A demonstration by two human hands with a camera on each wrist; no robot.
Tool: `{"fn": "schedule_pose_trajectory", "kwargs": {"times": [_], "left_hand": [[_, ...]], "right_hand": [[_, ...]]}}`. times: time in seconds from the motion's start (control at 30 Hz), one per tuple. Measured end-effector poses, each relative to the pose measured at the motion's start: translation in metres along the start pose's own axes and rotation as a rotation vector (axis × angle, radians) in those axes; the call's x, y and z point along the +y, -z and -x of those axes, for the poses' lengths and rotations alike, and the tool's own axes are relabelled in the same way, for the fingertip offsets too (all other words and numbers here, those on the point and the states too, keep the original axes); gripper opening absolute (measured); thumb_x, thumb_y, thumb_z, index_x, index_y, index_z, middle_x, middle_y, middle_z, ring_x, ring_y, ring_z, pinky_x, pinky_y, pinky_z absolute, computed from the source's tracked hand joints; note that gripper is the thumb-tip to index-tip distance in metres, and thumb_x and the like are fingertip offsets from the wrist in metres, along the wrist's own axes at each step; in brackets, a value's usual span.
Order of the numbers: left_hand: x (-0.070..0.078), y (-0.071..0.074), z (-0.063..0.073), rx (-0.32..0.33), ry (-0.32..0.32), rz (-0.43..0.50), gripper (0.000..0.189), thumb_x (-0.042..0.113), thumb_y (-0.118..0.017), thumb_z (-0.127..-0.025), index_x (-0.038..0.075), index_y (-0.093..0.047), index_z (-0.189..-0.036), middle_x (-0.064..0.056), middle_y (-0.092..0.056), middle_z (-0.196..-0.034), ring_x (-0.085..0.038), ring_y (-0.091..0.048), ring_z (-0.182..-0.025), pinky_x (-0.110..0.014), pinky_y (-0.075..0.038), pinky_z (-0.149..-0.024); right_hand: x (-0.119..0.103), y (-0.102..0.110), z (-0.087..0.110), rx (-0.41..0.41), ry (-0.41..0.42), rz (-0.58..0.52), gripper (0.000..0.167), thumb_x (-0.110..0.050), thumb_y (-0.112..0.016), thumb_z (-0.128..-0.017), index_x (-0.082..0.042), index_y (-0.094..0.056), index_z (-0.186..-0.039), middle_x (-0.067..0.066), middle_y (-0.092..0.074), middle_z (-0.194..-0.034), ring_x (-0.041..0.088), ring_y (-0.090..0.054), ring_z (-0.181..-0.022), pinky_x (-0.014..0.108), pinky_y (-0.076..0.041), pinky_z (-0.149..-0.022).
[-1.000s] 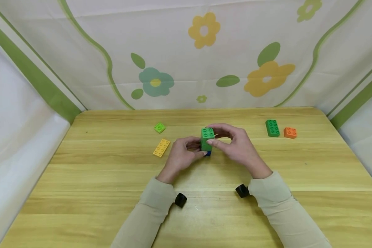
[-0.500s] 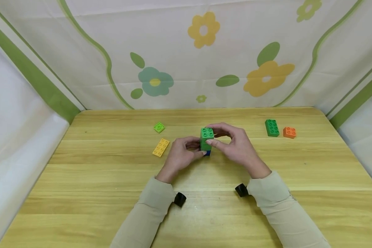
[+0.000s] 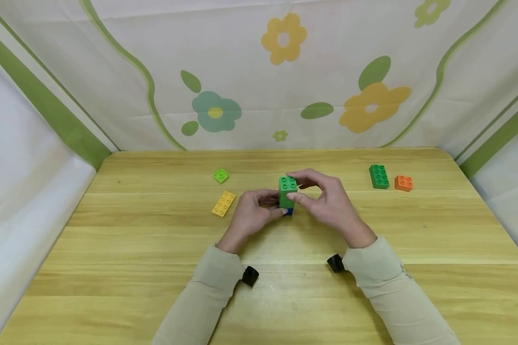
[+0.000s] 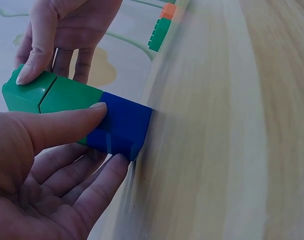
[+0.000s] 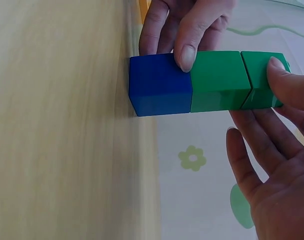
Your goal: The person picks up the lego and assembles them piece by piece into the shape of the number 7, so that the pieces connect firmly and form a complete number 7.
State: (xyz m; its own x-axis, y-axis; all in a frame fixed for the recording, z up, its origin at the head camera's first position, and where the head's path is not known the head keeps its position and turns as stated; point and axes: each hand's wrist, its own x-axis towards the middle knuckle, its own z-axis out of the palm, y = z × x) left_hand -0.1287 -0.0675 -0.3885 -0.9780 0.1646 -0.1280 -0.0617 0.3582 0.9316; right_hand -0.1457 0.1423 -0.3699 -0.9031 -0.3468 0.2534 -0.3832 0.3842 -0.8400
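Note:
A small upright tower stands near the table's middle: a blue brick (image 5: 159,85) at the bottom and two green bricks above it. My left hand (image 3: 252,213) holds the tower low down from the left, its thumb at the joint of the blue brick and the middle green brick (image 5: 219,82). From the right, my right hand (image 3: 332,203) pinches the top green brick (image 3: 288,184) between thumb and fingers. In the right wrist view a thin dark seam runs between both green bricks. The blue brick's base meets the wooden table (image 3: 293,302).
Left of the tower lie a yellow brick (image 3: 224,204) and a lime-green square piece (image 3: 221,176). Far to the right, a long green brick (image 3: 379,177) lies beside an orange brick (image 3: 403,183). A flower-patterned cloth (image 3: 250,72) hangs behind the table's back edge.
In the head view, the line between the two green bricks showed earlier and is hardly visible now. Both hands keep their hold in nearly the same place.

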Motion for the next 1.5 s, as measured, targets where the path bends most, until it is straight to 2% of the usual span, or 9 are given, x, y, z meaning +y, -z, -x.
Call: {"fn": "schedule_pose_trajectory", "kwargs": {"times": [0.3, 0.47, 0.67, 0.83, 1.0, 1.27, 1.5], "left_hand": [[0.003, 0.002, 0.0, 0.01, -0.017, -0.001, 0.041, 0.006, -0.086, -0.091, 0.004, -0.076, -0.13, -0.015, -0.079, -0.126, -0.03, -0.077, -0.118, -0.044, -0.062, -0.105], [0.002, 0.003, 0.0, 0.018, -0.021, -0.006, 0.042, 0.007, -0.086, -0.09, 0.004, -0.076, -0.131, -0.015, -0.079, -0.127, -0.031, -0.076, -0.119, -0.045, -0.061, -0.107], [-0.001, 0.002, 0.002, 0.024, 0.004, -0.015, 0.042, 0.008, -0.087, -0.091, 0.005, -0.076, -0.132, -0.014, -0.079, -0.128, -0.031, -0.076, -0.12, -0.047, -0.06, -0.108], [-0.003, 0.001, 0.003, 0.022, 0.004, -0.003, 0.042, 0.009, -0.087, -0.09, 0.006, -0.076, -0.131, -0.013, -0.079, -0.128, -0.03, -0.076, -0.121, -0.046, -0.06, -0.108], [-0.003, -0.001, 0.003, 0.013, 0.011, 0.003, 0.041, 0.008, -0.087, -0.09, 0.006, -0.077, -0.13, -0.012, -0.078, -0.129, -0.03, -0.075, -0.121, -0.046, -0.06, -0.109], [-0.003, -0.001, 0.002, 0.007, 0.016, 0.009, 0.04, 0.008, -0.086, -0.091, 0.007, -0.077, -0.13, -0.011, -0.078, -0.13, -0.029, -0.075, -0.122, -0.046, -0.059, -0.11], [-0.004, -0.001, 0.001, 0.005, 0.012, 0.012, 0.041, 0.008, -0.086, -0.091, 0.007, -0.077, -0.131, -0.011, -0.078, -0.13, -0.029, -0.075, -0.122, -0.046, -0.059, -0.11]], "right_hand": [[-0.001, 0.0, -0.001, 0.017, 0.015, 0.005, 0.038, -0.015, -0.084, -0.096, -0.018, -0.074, -0.133, 0.003, -0.079, -0.123, 0.027, -0.069, -0.118, 0.059, -0.053, -0.111], [-0.002, -0.003, -0.002, 0.021, 0.025, -0.004, 0.04, -0.015, -0.084, -0.095, -0.02, -0.074, -0.133, 0.003, -0.078, -0.126, 0.027, -0.07, -0.119, 0.058, -0.056, -0.109], [0.0, -0.006, -0.001, 0.016, 0.028, -0.008, 0.04, -0.014, -0.084, -0.095, -0.019, -0.074, -0.134, 0.004, -0.078, -0.124, 0.026, -0.073, -0.113, 0.055, -0.059, -0.103], [0.003, -0.006, 0.001, 0.01, 0.018, -0.07, 0.042, -0.011, -0.084, -0.095, -0.018, -0.073, -0.135, 0.005, -0.077, -0.125, 0.025, -0.074, -0.11, 0.05, -0.06, -0.103], [0.009, -0.005, 0.002, 0.006, -0.005, -0.116, 0.043, -0.01, -0.083, -0.095, -0.016, -0.071, -0.136, 0.005, -0.075, -0.128, 0.024, -0.073, -0.115, 0.047, -0.059, -0.108], [0.016, -0.007, 0.0, -0.013, -0.043, -0.23, 0.044, -0.002, -0.082, -0.094, -0.01, -0.068, -0.135, 0.01, -0.071, -0.129, 0.019, -0.068, -0.117, 0.03, -0.06, -0.106], [0.02, -0.008, 0.0, -0.019, -0.062, -0.304, 0.048, 0.002, -0.081, -0.093, -0.006, -0.067, -0.139, 0.008, -0.07, -0.132, 0.016, -0.067, -0.12, 0.031, -0.06, -0.106]]}}
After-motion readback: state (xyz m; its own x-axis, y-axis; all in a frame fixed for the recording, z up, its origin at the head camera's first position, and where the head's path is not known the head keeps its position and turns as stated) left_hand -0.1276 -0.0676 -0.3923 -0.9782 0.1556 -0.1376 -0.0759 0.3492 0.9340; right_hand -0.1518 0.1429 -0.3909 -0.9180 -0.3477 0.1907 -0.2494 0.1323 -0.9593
